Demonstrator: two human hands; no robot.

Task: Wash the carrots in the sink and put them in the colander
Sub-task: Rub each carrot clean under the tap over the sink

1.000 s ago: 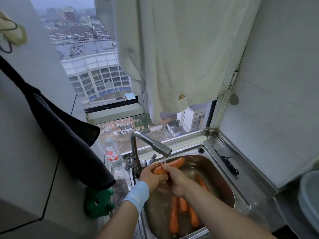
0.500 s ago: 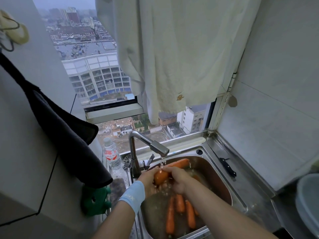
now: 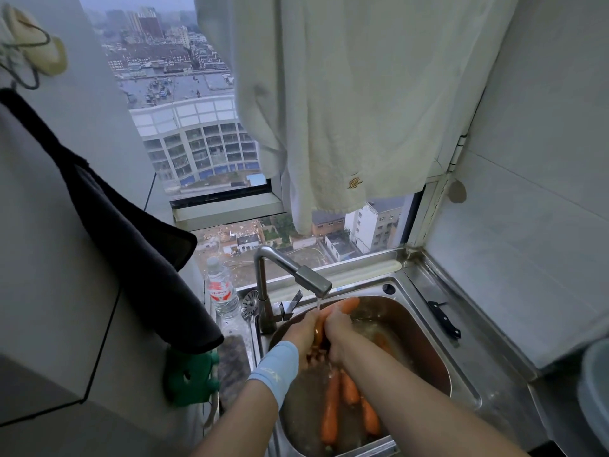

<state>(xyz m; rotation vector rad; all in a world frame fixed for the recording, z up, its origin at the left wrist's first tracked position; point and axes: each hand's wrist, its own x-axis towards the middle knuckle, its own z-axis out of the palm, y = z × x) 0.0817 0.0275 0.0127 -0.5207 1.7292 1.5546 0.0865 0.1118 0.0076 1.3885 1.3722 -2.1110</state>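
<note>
Both sets of fingers are curled round one carrot (image 3: 347, 305) under a thin stream of water (image 3: 318, 302). The left hand (image 3: 301, 331) grips its lower end and the right hand (image 3: 337, 328) grips just beside it, so the two hands nearly touch. The carrot's long axis slants up and away from the person, towards the back right of the sink (image 3: 428, 344). Its orange tip pokes out past the right hand, just under the faucet (image 3: 311, 282).

A pale blue wristband (image 3: 275, 371) wraps the left wrist. Below the hands and closer to the person, the loose carrots (image 3: 330, 407) lie in shallow water on the sink floor. They point roughly towards and away from the person, and most sit beneath the right forearm.

A black-handled knife (image 3: 443, 319) lies on the steel drainboard to the right, well apart from the hands. At the far right edge is part of a pale round vessel (image 3: 593, 397). It may be the colander, but this cannot be told. If so, the right hand is the nearer one, and the carrot would travel rightwards over the sink rim.

A water bottle (image 3: 222, 291) stands left of the faucet.
</note>
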